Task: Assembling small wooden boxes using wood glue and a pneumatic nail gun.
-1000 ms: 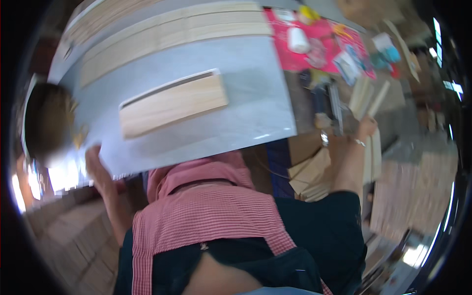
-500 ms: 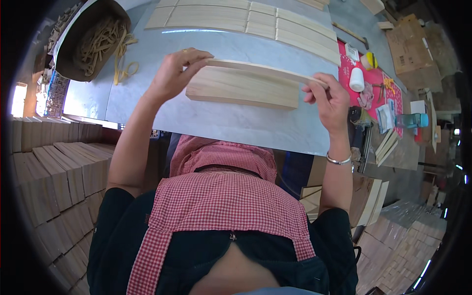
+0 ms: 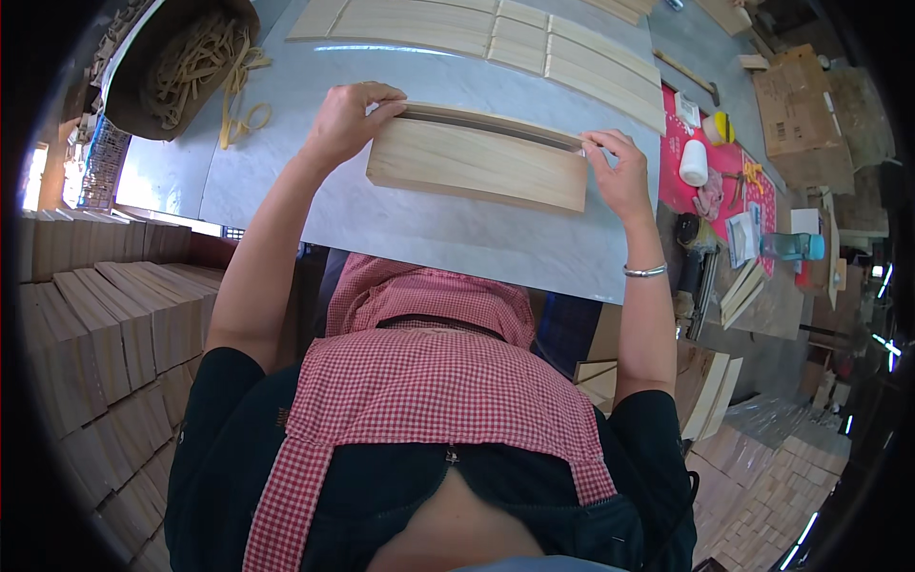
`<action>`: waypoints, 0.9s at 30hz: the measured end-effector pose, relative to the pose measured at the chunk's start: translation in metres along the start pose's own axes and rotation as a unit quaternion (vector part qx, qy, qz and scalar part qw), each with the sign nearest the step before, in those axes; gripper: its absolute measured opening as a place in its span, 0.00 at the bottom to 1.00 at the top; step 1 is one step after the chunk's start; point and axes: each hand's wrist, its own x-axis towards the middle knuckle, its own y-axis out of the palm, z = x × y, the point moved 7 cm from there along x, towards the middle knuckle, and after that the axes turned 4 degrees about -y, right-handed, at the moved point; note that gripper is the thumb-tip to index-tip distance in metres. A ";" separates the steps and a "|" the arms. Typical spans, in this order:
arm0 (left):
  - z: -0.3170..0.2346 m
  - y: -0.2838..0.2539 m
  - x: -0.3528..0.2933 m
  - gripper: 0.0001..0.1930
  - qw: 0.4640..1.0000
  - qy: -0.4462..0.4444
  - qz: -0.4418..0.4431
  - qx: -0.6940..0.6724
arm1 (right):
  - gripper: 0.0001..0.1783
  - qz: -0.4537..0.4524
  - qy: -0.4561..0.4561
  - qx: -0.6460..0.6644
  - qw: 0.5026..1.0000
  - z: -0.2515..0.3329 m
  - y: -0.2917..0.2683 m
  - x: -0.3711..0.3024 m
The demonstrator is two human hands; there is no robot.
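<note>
A long pale wooden box [image 3: 477, 164] lies on the table in front of me, its broad plain side toward me. Along its far upper edge runs a thin wooden board [image 3: 457, 112], and a dark narrow gap shows between the two. My left hand [image 3: 353, 119] pinches the board's left end between thumb and fingers. At the right end, my right hand [image 3: 620, 173] grips the same board by its corner, close to the box's end. The board's lower edge is hidden behind the box's near side.
Flat grooved wooden panels [image 3: 457, 33] lie at the table's far side. A bin of yellowish strips [image 3: 181, 81] stands far left. Stacked wooden blocks [image 3: 105, 334] rise at my left. On a red cloth [image 3: 672, 153] at right are a white bottle [image 3: 694, 164] and tape.
The thin board has come down from above the box to its far edge, both hands moving with it. The right hand has shifted slightly left, and a dark gap now shows.
</note>
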 end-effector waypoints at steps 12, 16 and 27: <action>0.017 0.008 0.002 0.10 0.997 -0.052 0.026 -0.056 | 0.08 -0.010 -0.014 -0.007 1.000 -0.005 0.003 -0.003; 0.019 0.009 -0.002 0.10 0.997 -0.038 0.000 -0.062 | 0.08 -0.014 -0.041 -0.023 0.999 -0.004 0.004 -0.002; 0.029 0.004 -0.005 0.12 0.957 -0.220 -0.043 -0.182 | 0.07 -0.013 0.138 0.116 0.984 -0.025 0.005 0.002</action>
